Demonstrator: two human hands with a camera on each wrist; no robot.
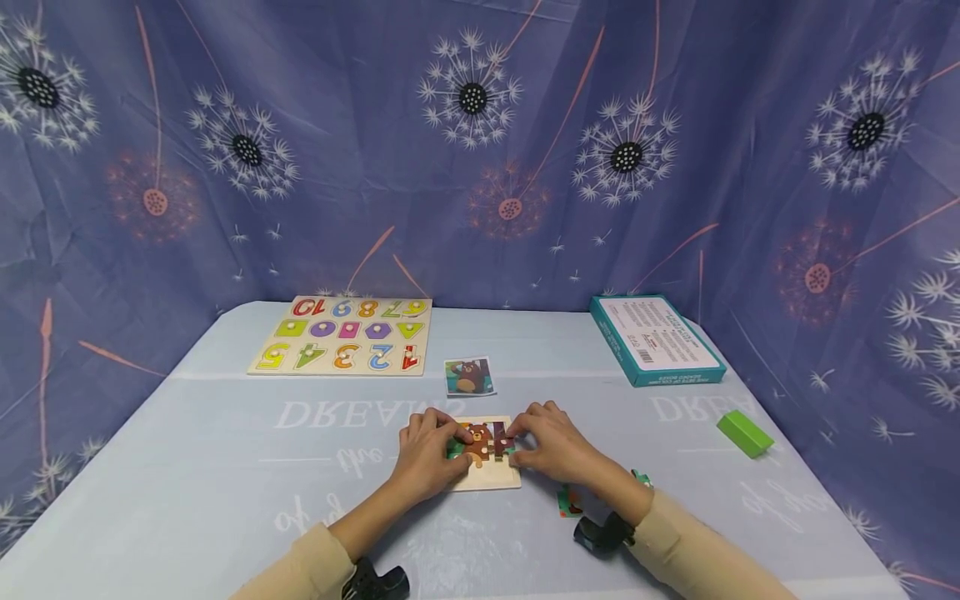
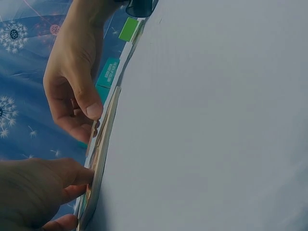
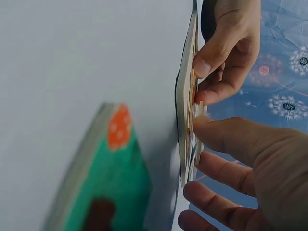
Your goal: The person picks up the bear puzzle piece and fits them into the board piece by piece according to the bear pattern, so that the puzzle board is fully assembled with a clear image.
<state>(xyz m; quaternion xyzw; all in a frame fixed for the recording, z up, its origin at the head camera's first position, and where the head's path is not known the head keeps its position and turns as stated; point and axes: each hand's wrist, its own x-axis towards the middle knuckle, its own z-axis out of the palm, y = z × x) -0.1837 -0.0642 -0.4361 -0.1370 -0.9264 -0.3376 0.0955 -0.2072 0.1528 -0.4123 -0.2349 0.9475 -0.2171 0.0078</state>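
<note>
As blue dandelion-print fabric (image 1: pixel 360 108) is backing the pale lettered table (image 1: pixel 187 467), the right hand (image 1: pixel 557 442) is pinching a thin piece (image 3: pixel 198 152) over the rectangular wooden bear puzzle (image 1: pixel 491 478); the bent left hand (image 1: pixel 426 452) is touching it, grip unclear

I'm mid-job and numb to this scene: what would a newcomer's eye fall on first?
Probably the purple curtain, printed with large dandelions and filling the upper half of the head view. Then the left hand and right hand at either side of the bear puzzle, low in the middle, the right pinching a puzzle piece. In the right wrist view, a blurred green piece with an orange patch looms at lower left.
</note>
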